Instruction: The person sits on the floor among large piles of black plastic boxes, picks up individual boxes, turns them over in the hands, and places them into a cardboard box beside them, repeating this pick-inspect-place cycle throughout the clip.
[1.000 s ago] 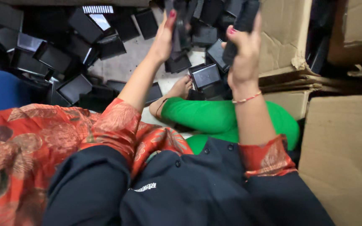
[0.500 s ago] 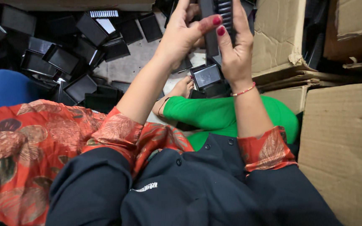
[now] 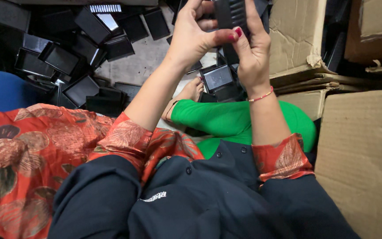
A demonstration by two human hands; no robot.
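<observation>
Both hands are raised in front of me at the top of the head view, clasped around one black ribbed plastic part (image 3: 231, 15). My left hand (image 3: 195, 37) holds its left side, thumb pressed across toward the right. My right hand (image 3: 253, 51) wraps the right side, fingers pointing up over the part; a thin red bracelet circles its wrist. The part's upper end runs out of frame. Below the hands a small black tray (image 3: 217, 79) lies by my bare foot (image 3: 194, 90).
Several black plastic trays (image 3: 60, 57) lie scattered over the floor at upper left. Torn cardboard boxes (image 3: 295, 42) stand at upper right, and a large cardboard panel (image 3: 363, 155) at right. My green trouser leg (image 3: 235, 119) crosses the middle. A blue object (image 3: 1, 90) sits at left.
My hands came together from apart and now clasp the black part jointly. They sit closer to the camera and slightly higher in view.
</observation>
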